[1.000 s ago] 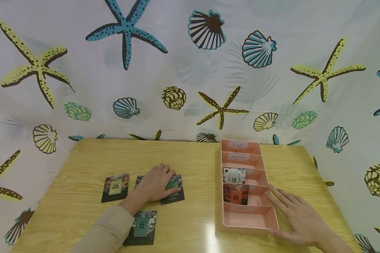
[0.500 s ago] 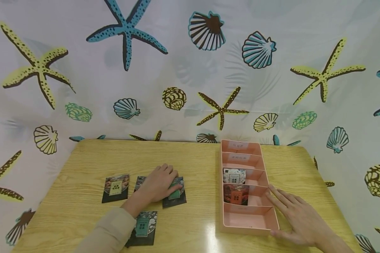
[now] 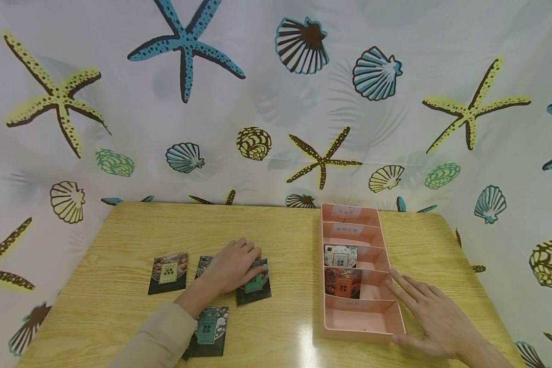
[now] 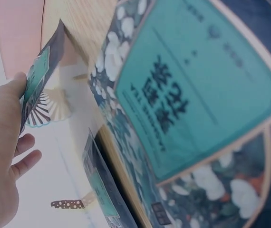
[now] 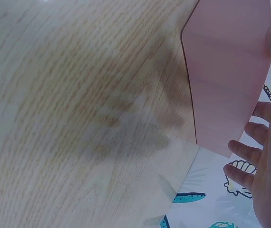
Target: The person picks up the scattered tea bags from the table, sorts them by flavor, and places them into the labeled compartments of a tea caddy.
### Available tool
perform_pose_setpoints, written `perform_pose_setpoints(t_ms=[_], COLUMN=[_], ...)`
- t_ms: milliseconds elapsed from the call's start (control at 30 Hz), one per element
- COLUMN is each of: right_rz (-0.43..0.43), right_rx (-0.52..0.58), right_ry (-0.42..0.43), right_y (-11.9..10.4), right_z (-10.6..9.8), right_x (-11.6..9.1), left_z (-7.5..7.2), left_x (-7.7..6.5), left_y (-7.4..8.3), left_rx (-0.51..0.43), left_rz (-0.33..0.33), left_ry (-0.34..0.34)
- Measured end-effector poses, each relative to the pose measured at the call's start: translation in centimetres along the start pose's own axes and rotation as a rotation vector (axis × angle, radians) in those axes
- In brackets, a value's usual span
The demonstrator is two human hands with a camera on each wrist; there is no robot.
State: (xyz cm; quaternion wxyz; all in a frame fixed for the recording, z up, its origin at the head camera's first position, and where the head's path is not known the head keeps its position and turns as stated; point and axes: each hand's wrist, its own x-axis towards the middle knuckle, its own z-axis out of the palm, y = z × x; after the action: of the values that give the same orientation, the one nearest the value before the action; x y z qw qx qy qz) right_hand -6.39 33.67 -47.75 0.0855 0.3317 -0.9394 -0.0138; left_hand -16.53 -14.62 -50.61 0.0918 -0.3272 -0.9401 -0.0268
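My left hand (image 3: 230,267) pinches a dark tea sachet with a green label (image 3: 254,292) near the middle of the table. In the left wrist view the thumb lies on the face of this sachet (image 4: 39,76), which stands tilted up from the wood. A second green-labelled sachet (image 3: 203,265) is partly covered by the hand. Closer to me lies a jasmine tea sachet (image 3: 207,332), partly under the sleeve. My right hand (image 3: 434,319) rests with spread fingers against the right side of a pink divided box (image 3: 363,335).
Inside the box, a white sachet (image 3: 340,256) and a red sachet (image 3: 343,284) stand in separate compartments; labels mark the back ones. A sachet with a cream label (image 3: 167,273) lies at the left. Behind the wooden table (image 3: 276,230) hangs a shell-patterned cloth (image 3: 257,102).
My left hand and the pinched sachet have shifted slightly right, and the sachet has turned a little. The right hand and the box have stayed put.
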Motion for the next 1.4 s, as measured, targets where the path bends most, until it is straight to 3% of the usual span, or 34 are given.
perform_pose_setpoints(t_ms=[233,767,1400], right_rz=[0.001,-0.012,0.008], right_rx=[0.002,-0.004,0.010], right_ry=[0.002,0.015,-0.011], right_y=[-0.2,-0.1,-0.2], right_z=[0.0,0.1,0.0], right_x=[0.1,0.2,0.1], left_z=[-0.5,-1.9,-4.4], left_x=[0.0,0.5,3.5], left_y=[0.4,1.9,5.7], left_rx=[0.016,-0.007,-0.050], left_rz=[0.055,0.053,0.086], left_ry=[0.051,0.102,0.142])
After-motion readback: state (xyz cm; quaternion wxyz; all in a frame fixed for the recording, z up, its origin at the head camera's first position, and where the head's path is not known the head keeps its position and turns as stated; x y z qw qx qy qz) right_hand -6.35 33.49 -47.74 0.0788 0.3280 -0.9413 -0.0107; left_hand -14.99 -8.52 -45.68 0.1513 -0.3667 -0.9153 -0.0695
